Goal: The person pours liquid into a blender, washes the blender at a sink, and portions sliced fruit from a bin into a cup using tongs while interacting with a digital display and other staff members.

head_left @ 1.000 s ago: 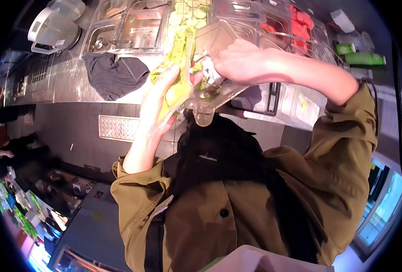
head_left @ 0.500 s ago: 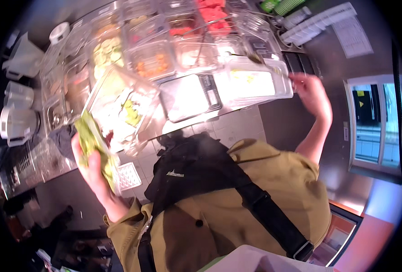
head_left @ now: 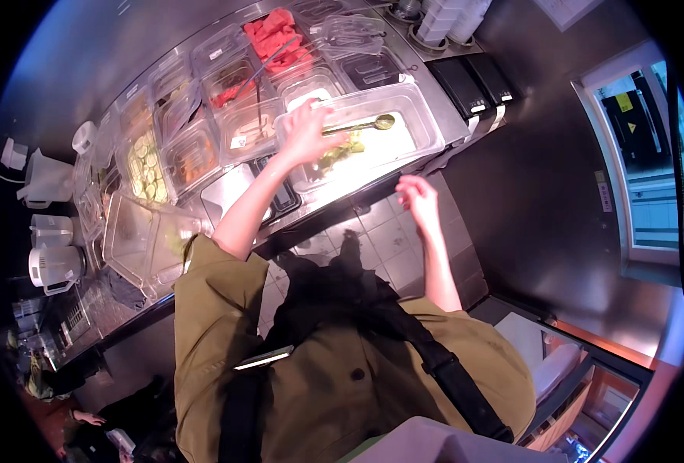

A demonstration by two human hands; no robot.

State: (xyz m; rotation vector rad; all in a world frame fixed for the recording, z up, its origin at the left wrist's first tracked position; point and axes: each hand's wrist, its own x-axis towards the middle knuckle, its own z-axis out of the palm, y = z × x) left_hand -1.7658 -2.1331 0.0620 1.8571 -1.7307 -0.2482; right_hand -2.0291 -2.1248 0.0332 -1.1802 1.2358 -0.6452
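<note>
Shifted over a clear plastic bin [head_left: 428, 123] (greens [head_left: 340, 154] and a serving spoon [head_left: 384, 122] inside), the left hand [head_left: 306, 133] splays its fingers at nine o'clock, right hand [head_left: 419, 199] half-uncurled at five.

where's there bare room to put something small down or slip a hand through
A narrow steel strip shows between the large clear tub and the black boxes. A hand could probably pass between tub and right hand. Left of the tub, food containers crowd together.
</note>
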